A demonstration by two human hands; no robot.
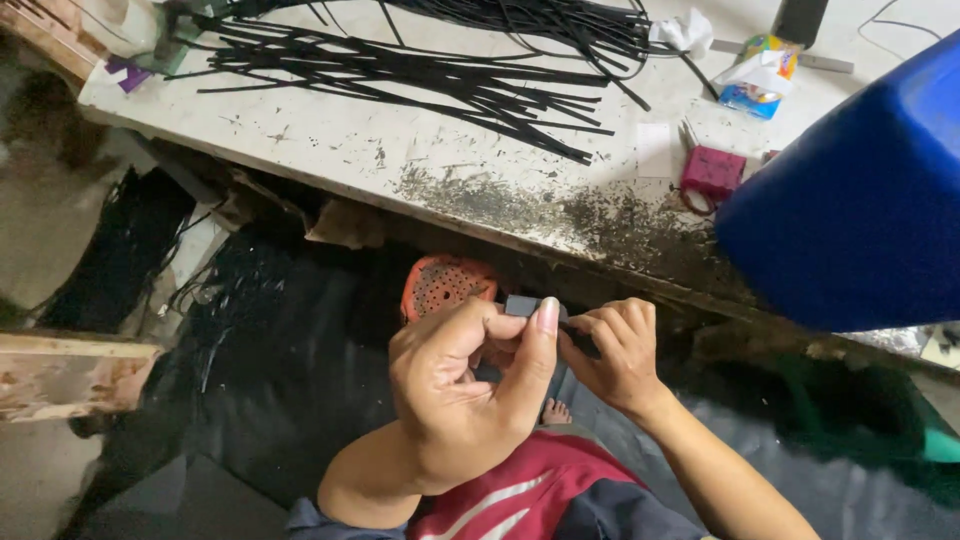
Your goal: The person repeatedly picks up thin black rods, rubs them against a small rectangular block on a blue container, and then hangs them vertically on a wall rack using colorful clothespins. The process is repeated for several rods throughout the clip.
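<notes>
While a small dark grey block [520, 305] is pinched between thumb and fingers of the left hand [465, 390], its far end is gripped by the right hand [615, 355]. Black strips [450, 70] are seen on the table [330, 140] at twelve o'clock. Slippage is judged possible, since only the fingertips are engaged.

Black strips [420, 70] lie on a white speckled table [330, 140] beside a blue container [860, 200] and an orange perforated basket [445, 285].
</notes>
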